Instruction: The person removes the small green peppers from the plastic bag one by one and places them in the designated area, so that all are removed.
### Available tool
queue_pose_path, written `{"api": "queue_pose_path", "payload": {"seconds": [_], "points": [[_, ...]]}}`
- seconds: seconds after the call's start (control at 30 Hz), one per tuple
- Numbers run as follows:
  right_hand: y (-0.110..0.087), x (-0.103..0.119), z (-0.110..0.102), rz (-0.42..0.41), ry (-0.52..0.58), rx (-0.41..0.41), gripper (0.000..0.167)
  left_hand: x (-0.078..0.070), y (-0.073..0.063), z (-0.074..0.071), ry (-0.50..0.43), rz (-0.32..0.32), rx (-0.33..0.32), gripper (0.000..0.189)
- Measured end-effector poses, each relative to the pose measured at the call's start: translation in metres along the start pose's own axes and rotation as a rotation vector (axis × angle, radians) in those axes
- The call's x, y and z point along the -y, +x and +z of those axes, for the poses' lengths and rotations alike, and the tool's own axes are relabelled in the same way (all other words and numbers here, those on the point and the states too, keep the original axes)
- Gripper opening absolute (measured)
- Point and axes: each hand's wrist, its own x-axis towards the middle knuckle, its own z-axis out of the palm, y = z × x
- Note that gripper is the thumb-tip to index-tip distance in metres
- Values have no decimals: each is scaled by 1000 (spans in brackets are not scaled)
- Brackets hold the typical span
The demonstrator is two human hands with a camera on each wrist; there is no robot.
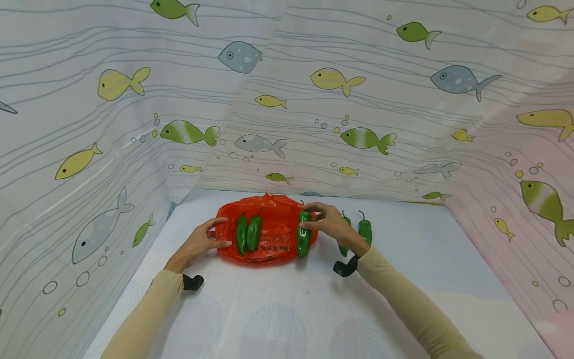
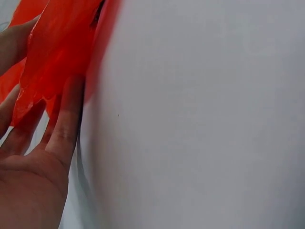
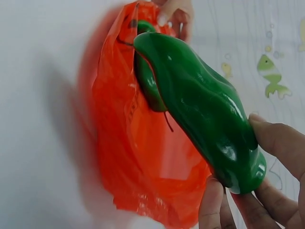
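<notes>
Between the fingers and thumb of my right hand is a glossy green pepper, gripped near its stem end. It hangs over the right side of a red plastic bag. The right wrist view shows the pepper close up, its free end pointing toward the bag's far side. Two more green peppers lie side by side at the bag's left part. My left hand is at the bag's left edge, fingers spread and fairly straight; in the left wrist view the red plastic covers some fingertips.
Two other green peppers lie on the white table cover to the right, one partly hidden behind my right wrist. Fish-printed curtains rise at the back and both sides. Dark printed lettering shows on the bag's front.
</notes>
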Motion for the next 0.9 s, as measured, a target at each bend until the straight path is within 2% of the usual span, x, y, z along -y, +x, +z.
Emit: {"api": "queue_pose_path", "payload": {"seconds": [0.6, 0.9], "points": [[-10, -19, -34, 30, 15, -42, 61, 2, 1, -2, -8, 1, 3, 80], [-22, -27, -56, 22, -30, -61, 63, 4, 2, -3, 13, 4, 1, 80]]}}
